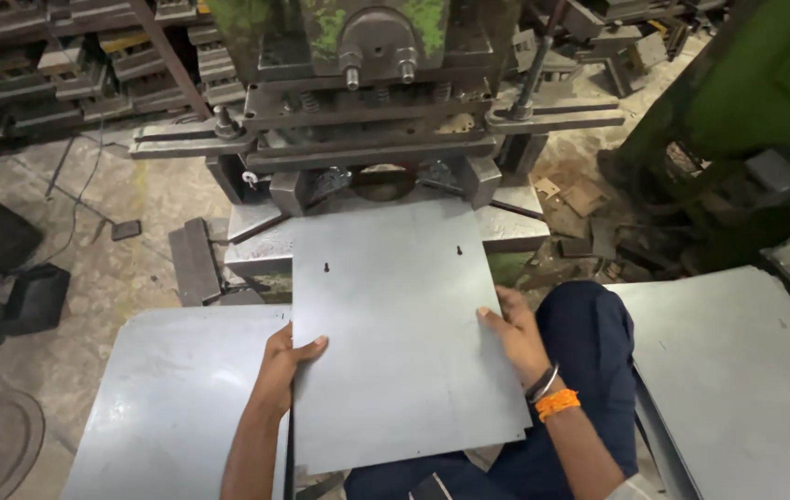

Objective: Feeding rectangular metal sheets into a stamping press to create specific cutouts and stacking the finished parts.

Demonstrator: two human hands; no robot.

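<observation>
The press machine (367, 102) stands largest. Before it, a grey metal sheet (404, 333) lies flat with its far edge at the die, between two sheet stacks. It looks stiff, fairly heavy, smooth and sharp-edged, so the side edges seem the best hold. The left hand (286, 363) clasps its left edge; the right hand (514, 335) grips its right edge.

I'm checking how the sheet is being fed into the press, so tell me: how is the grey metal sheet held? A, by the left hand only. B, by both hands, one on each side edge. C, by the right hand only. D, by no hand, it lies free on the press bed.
B: the left hand grips the left edge of the metal sheet and the right hand rests on its right edge.
</observation>
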